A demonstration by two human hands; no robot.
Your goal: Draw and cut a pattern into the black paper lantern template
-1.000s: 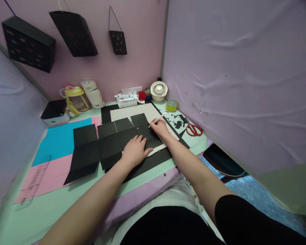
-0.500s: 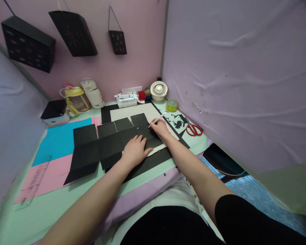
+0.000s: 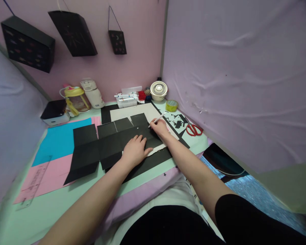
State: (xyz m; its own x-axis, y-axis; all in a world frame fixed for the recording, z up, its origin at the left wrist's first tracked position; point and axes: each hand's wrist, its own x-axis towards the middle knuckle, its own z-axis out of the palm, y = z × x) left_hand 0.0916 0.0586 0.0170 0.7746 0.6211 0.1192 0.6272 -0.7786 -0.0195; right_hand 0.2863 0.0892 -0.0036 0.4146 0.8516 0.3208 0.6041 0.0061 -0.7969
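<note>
A creased piece of black card (image 3: 112, 143) with cut flaps lies across the table, and a small light star-shaped spot shows on it. My left hand (image 3: 135, 149) rests flat on this card, fingers spread. Closed around a slim white pen-shaped tool (image 3: 160, 117), my right hand (image 3: 160, 128) sits at the card's right part; the tool's tip is small and its exact kind is unclear. Beneath the card are a white board (image 3: 145, 108) and a larger black sheet (image 3: 155, 163), both partly covered.
Red-handled scissors (image 3: 194, 130), black paper scraps (image 3: 178, 123) and yellow tape (image 3: 171, 105) lie right. Behind stand a marker box (image 3: 127, 101), lidded bowl (image 3: 158, 90) and yellow-lidded jug (image 3: 78, 98). A clear ruler (image 3: 37, 182) lies on pink paper (image 3: 53, 177), left. Black boxes (image 3: 28, 42) hang above.
</note>
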